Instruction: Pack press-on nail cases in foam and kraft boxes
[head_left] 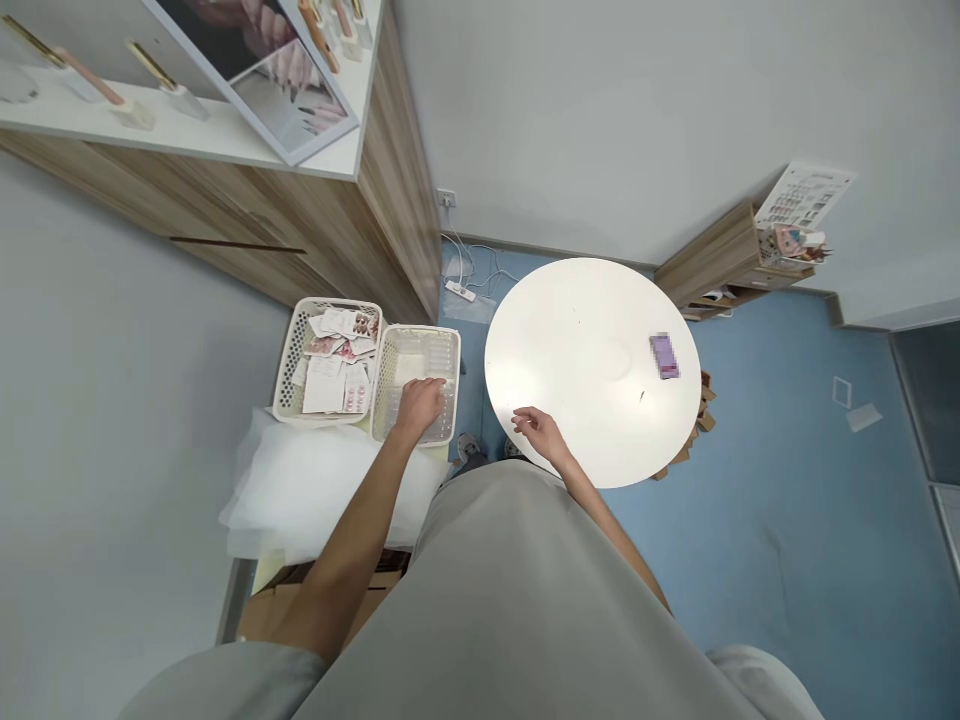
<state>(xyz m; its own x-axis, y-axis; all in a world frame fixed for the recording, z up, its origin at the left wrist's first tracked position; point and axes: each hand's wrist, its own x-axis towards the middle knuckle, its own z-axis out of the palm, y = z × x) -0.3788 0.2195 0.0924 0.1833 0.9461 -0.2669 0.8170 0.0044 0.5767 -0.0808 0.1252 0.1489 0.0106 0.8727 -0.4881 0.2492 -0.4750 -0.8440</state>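
Note:
My left hand [421,405] is over a white plastic basket [379,425] holding clear plastic trays or boxes [439,355]. Its fingers are curled together near the basket's right side; whatever they may hold is hidden. My right hand [541,432] hovers at the near left edge of a round white table [577,350], its fingers loosely bent and apart with nothing in them. Left of the first basket stands a second white basket [283,375], filled with flat packets and cards [326,385], some showing pictures of nails.
White plastic wrapping [315,490] lies below the baskets. A purple blurred item [664,356] rests on the table's right part. A wooden cabinet [397,200] rises behind the baskets. A power strip [460,291] and cables lie on the floor. Cardboard boxes [706,405] show beyond the table's right edge.

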